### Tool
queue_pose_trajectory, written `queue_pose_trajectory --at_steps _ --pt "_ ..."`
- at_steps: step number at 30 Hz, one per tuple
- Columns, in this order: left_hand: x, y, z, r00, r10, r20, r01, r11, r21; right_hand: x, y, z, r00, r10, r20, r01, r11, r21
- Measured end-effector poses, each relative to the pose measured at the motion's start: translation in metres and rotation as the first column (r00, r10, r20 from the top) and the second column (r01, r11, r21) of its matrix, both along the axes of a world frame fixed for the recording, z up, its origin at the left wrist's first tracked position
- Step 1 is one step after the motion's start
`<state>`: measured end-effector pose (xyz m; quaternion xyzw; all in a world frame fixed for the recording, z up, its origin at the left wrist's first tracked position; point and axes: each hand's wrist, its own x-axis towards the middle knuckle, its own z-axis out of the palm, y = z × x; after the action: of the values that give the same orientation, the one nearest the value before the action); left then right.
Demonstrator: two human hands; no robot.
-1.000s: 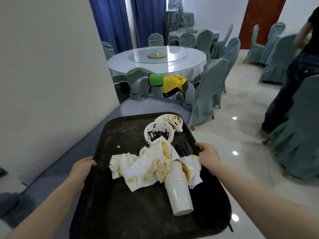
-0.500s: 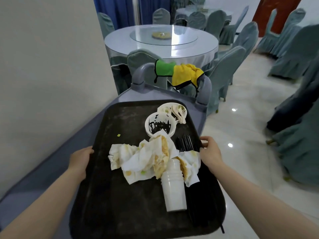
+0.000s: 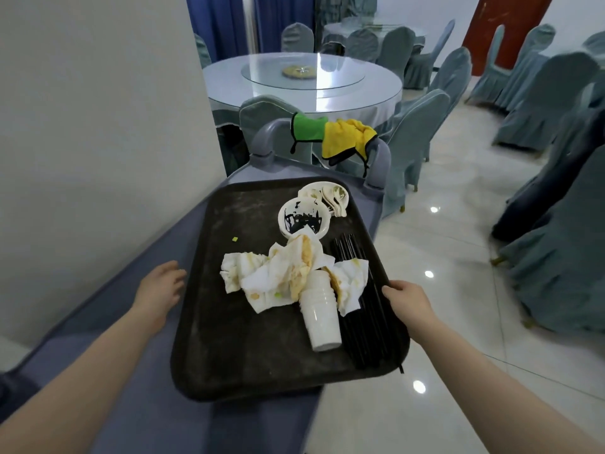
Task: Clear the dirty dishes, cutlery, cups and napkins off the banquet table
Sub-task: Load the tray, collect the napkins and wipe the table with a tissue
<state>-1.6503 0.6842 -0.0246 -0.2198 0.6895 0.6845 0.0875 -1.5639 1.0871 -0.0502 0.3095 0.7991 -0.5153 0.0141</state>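
A dark tray (image 3: 235, 322) lies on the grey cart top (image 3: 124, 309). It carries stained napkins (image 3: 271, 276), a stack of white cups (image 3: 320, 316) on its side, black chopsticks (image 3: 366, 329), a sauce-smeared bowl (image 3: 302, 217) and a small plate with spoons (image 3: 330, 194). My right hand (image 3: 406, 299) grips the tray's right rim. My left hand (image 3: 160, 283) hovers just left of the tray with relaxed fingers and holds nothing.
A green cloth (image 3: 307, 127) and a yellow cloth (image 3: 347, 137) hang on the cart's handle. Beyond stands a round table (image 3: 301, 90) with a glass turntable and covered chairs (image 3: 415, 132). A white wall (image 3: 98, 126) runs along the left; tiled floor (image 3: 442, 244) lies to the right.
The tray has come down onto the cart top. My left hand has let go of its left rim and drawn slightly away. The right hand stays on the right rim.
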Motion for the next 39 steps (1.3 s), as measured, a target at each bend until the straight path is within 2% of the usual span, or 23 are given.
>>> queue_pose_trajectory --at_steps 2,5,7,11,16,23,33,35,36,37,38,39 --pt "0.02 0.002 0.009 0.999 0.002 0.038 0.0 0.999 -0.05 0.019 -0.004 0.003 0.999 -0.036 0.005 0.036 0.997 -0.064" --pt "0.052 -0.001 0.022 0.989 -0.082 0.121 0.094 0.991 -0.098 0.042 -0.01 0.007 0.994 -0.108 0.013 0.109 0.974 -0.199" --pt "0.071 -0.008 0.029 0.989 -0.084 0.124 0.093 0.993 -0.067 0.055 -0.016 0.012 0.989 -0.146 0.037 0.15 0.941 -0.303" --pt "0.101 -0.021 0.038 0.992 -0.082 0.093 0.082 0.997 0.001 0.078 -0.04 0.025 0.992 -0.105 0.076 0.129 0.863 -0.488" --pt "0.139 -0.033 0.048 0.978 -0.191 0.079 0.191 0.982 0.001 0.094 -0.084 0.028 0.984 0.013 0.179 0.078 0.869 -0.489" --pt "0.183 -0.045 0.055 0.976 -0.204 0.08 0.205 0.979 -0.005 0.096 -0.134 0.012 0.948 0.013 0.319 0.148 0.868 -0.475" --pt "0.221 -0.06 0.064 0.988 -0.131 0.076 0.136 0.989 -0.064 0.096 -0.191 0.005 0.852 0.337 0.4 -0.061 0.824 -0.563" --pt "0.226 -0.056 0.062 0.988 -0.128 0.088 0.136 0.987 -0.081 0.098 -0.191 0.006 0.817 0.417 0.398 -0.197 0.851 -0.487" --pt "0.227 -0.053 0.061 0.987 -0.128 0.097 0.137 0.987 -0.089 0.098 -0.189 0.007 0.806 0.461 0.371 -0.33 0.87 -0.366" --pt "0.229 -0.049 0.06 0.986 -0.126 0.108 0.137 0.985 -0.101 0.097 -0.186 0.006 0.804 0.502 0.318 -0.469 0.865 -0.179" --pt "0.23 -0.045 0.059 0.985 -0.121 0.12 0.135 0.985 -0.108 0.097 -0.186 0.005 0.803 0.541 0.249 -0.572 0.817 0.069" --pt "0.231 -0.042 0.057 0.985 -0.116 0.129 0.131 0.985 -0.109 0.096 -0.187 0.004 0.784 0.595 0.175 -0.618 0.723 0.31"
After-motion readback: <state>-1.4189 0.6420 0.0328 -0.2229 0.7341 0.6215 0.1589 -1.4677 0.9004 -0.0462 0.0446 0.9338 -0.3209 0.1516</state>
